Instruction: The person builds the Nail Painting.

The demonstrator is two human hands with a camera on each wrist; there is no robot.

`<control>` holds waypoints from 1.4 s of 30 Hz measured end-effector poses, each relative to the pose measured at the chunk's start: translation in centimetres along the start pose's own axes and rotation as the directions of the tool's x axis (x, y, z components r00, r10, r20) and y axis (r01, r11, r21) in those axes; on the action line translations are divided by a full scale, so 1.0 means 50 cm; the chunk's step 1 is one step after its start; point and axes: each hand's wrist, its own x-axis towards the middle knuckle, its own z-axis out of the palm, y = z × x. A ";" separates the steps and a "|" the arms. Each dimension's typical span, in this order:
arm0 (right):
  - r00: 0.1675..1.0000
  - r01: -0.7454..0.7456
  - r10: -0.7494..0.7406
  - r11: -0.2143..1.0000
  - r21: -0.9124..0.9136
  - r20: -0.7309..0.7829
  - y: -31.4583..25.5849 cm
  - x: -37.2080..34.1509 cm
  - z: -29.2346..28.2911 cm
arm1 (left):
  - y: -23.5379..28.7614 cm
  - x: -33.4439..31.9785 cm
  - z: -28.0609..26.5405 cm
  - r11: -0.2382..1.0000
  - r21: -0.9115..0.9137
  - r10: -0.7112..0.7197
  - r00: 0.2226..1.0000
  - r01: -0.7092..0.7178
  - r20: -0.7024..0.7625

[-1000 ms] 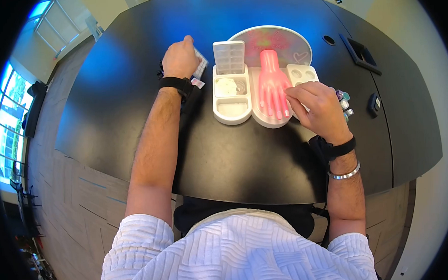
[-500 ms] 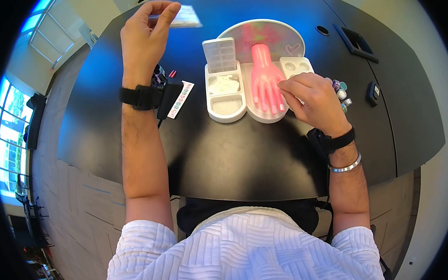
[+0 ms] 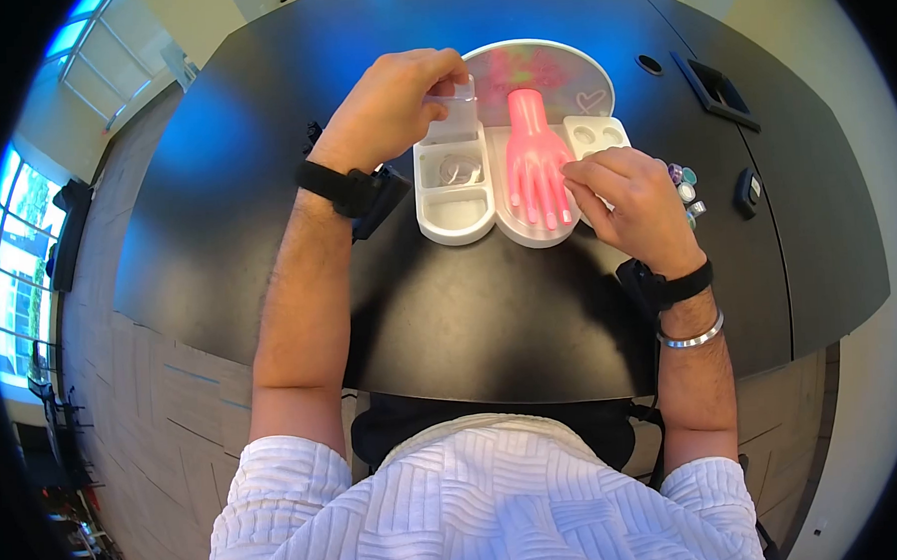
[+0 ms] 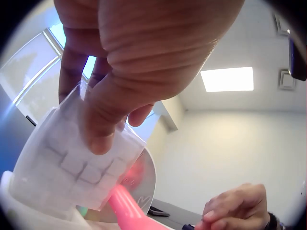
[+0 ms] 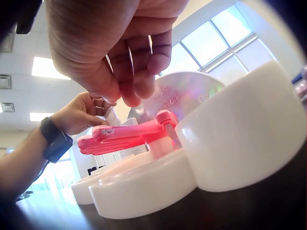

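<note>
My left hand is over the rear left of the white tray, thumb and fingers pinching a clear plastic packet. Pale rounded tabs show in that packet in the left wrist view. The tray's raised translucent lid is partly hidden behind this hand. A pink practice hand lies palm down on the tray's middle section, fingers toward me. Beside its right edge is my right hand, fingers bent and fingertips drawn together with the thumb; I cannot tell whether something small is between them.
An oval mirror-like panel stands behind the pink hand. A white block with round wells sits to its right, and small jars are farther right. A black box lies beyond. One compartment holds a clear curved piece.
My left hand lifted the packet high at the back left, then brought it right and down over the tray's lid. White material in the middle compartment no longer shows. My right hand stayed nearly still.
</note>
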 end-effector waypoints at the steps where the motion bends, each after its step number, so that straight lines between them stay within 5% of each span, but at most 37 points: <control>1: 1.000 0.006 -0.006 1.000 0.002 -0.009 0.000 0.000 -0.001 | -0.004 -0.001 0.006 1.000 -0.001 0.001 1.000 -0.001 0.003; 16: 1.000 -0.006 0.006 1.000 0.004 0.008 0.001 0.001 -0.002 | -0.008 0.002 0.029 0.998 0.060 -0.036 0.999 0.034 0.027; 18: 1.000 -0.008 0.008 1.000 0.005 0.012 0.001 0.001 -0.003 | -0.004 0.004 0.027 0.965 0.223 -0.157 0.985 0.137 0.074; 21: 1.000 -0.010 0.010 1.000 0.007 0.012 0.002 0.001 -0.003 | -0.008 0.001 0.017 0.950 0.293 -0.134 0.989 0.113 0.055; 29: 1.000 -0.014 0.014 1.000 0.005 0.007 0.002 0.000 -0.005 | -0.030 -0.023 -0.054 0.946 0.248 -0.226 0.973 0.207 0.048; 31: 0.999 -0.038 0.038 0.999 0.008 0.036 0.001 -0.001 -0.007 | -0.042 -0.035 -0.064 0.894 0.299 -0.384 0.915 0.335 0.123; 42: 0.999 -0.026 0.026 1.000 -0.010 0.036 -0.009 0.001 0.003 | -0.122 -0.115 -0.009 0.815 0.389 -0.544 0.799 0.430 0.256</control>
